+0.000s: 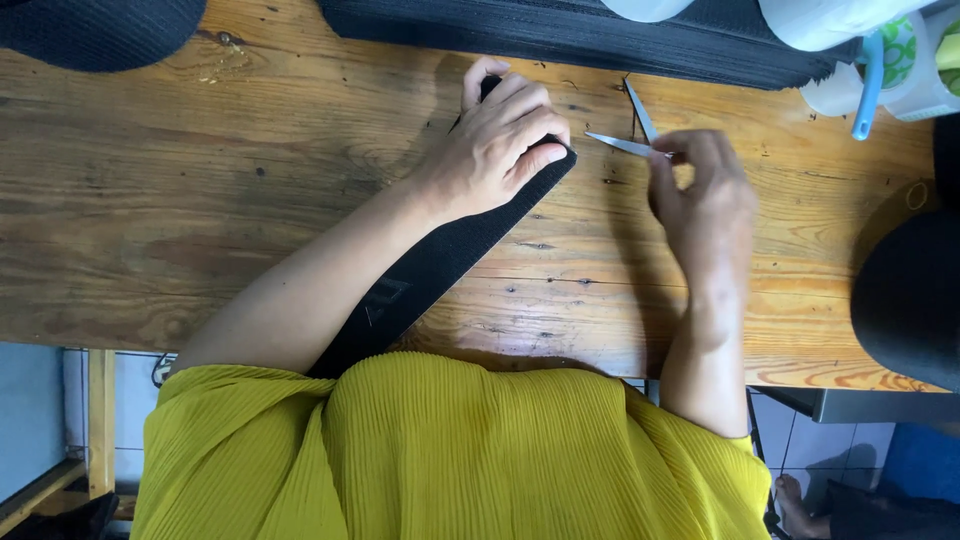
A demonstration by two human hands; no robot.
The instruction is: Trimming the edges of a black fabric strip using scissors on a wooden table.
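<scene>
Black webbing strap (440, 265) runs diagonally across the wooden table (200, 200), from the near edge by the person's yellow pleated top (450, 450) up toward the middle of the board. At the far left corner, a dark rounded fabric shape (95, 30) lies on the wood. The left hand (500, 140) lies palm-down over the strap's upper end, fingers curled together and pressing it to the table, with the strap's end just showing past the fingertips. Just beyond it, along the table's far edge, lies a wide stack of black webbing (560, 35). Right of the left hand, small scissors (630, 130) point their open silver blades toward the strap's end, close to it but apart. The right hand (705, 195) is clamped on the scissors' handles, thumb and fingers closed around them. Farther right, white cups with a blue handle (880, 65) stand at the far corner, and a dark rounded object (910, 300) sits at the right edge.
</scene>
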